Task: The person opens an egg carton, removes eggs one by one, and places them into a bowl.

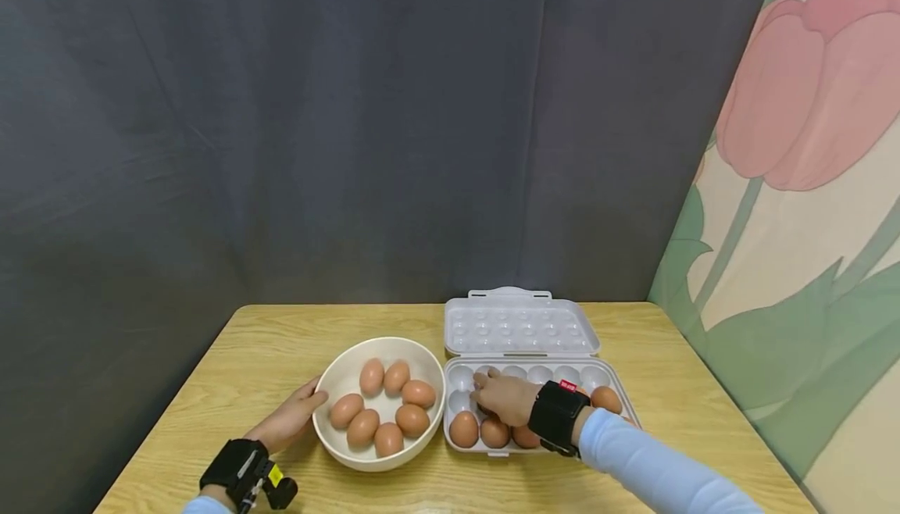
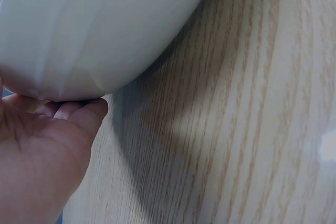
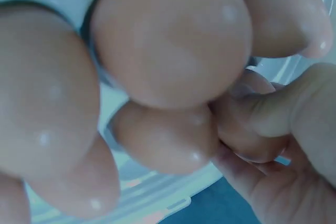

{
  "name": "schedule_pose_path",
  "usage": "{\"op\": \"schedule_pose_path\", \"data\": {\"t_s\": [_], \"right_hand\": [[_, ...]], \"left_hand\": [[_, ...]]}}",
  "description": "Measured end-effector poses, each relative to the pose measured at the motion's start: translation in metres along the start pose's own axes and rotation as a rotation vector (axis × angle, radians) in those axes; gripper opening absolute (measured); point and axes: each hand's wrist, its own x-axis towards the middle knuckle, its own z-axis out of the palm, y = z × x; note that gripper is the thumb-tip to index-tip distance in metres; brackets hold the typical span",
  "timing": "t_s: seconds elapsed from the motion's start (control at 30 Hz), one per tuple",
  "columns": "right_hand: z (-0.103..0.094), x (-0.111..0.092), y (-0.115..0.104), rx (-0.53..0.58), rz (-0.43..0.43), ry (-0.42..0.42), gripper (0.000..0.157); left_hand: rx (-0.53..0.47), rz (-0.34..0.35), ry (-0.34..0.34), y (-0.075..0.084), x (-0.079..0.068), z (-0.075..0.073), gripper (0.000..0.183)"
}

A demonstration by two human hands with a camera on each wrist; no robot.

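On the left, my left hand (image 1: pixel 288 419) holds a cream bowl (image 1: pixel 385 408) by its side, thumb at the rim and fingers tucked against the underside in the left wrist view. Several brown eggs (image 1: pixel 412 420) lie loose inside the bowl. Right beside it sits a clear plastic egg carton (image 1: pixel 540 374) with its lid (image 1: pixel 522 328) folded back. My right hand (image 1: pixel 508 397) reaches over the carton and pinches a brown egg (image 3: pixel 236 127) between thumb and fingers, seen in the right wrist view. Several other eggs (image 1: pixel 464 429) stand in the near cups; the hand and wrist hide some cups.
A wooden table (image 1: pixel 267 342) carries both containers. Behind it hangs a dark grey curtain (image 1: pixel 351 147). On the right rises a wall with a tulip pattern (image 1: pixel 794 108). The bowl and the carton stand almost touching.
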Motion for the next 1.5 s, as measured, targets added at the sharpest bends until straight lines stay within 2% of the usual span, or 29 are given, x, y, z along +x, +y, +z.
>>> {"op": "schedule_pose_path", "data": {"t_s": [0.1,0.2,0.4,0.6,0.77,0.97,1.17,1.33,1.5], "right_hand": [[-0.004,0.001,0.002,-0.141,-0.047,0.072,0.032],[-0.011,0.002,0.005,-0.176,-0.078,0.119,0.035],[-0.023,0.001,0.009,-0.119,-0.094,0.167,0.032],[-0.034,0.007,0.008,0.006,-0.088,0.237,0.044],[-0.042,0.016,0.006,-0.002,-0.107,0.309,0.048],[-0.046,0.026,0.000,0.008,-0.141,0.320,0.051],[-0.047,0.036,-0.010,-0.026,-0.138,0.301,0.052],[-0.047,0.044,-0.016,-0.011,-0.145,0.291,0.054],[-0.044,0.050,-0.021,-0.007,-0.153,0.304,0.041]], "left_hand": [[0.001,0.008,0.004,0.001,-0.002,-0.002,0.054],[0.010,0.006,0.017,0.002,-0.003,-0.002,0.054],[0.010,0.014,0.020,0.003,-0.004,0.002,0.053],[0.012,-0.014,0.025,0.003,-0.005,0.003,0.053],[0.010,-0.012,0.021,0.003,-0.004,0.003,0.054],[0.007,0.003,0.028,0.002,-0.002,0.003,0.053],[0.009,0.000,0.031,-0.001,-0.004,0.004,0.053],[-0.016,0.004,0.045,-0.002,-0.003,0.004,0.052],[-0.014,0.017,0.046,0.000,-0.002,0.005,0.052]]}}
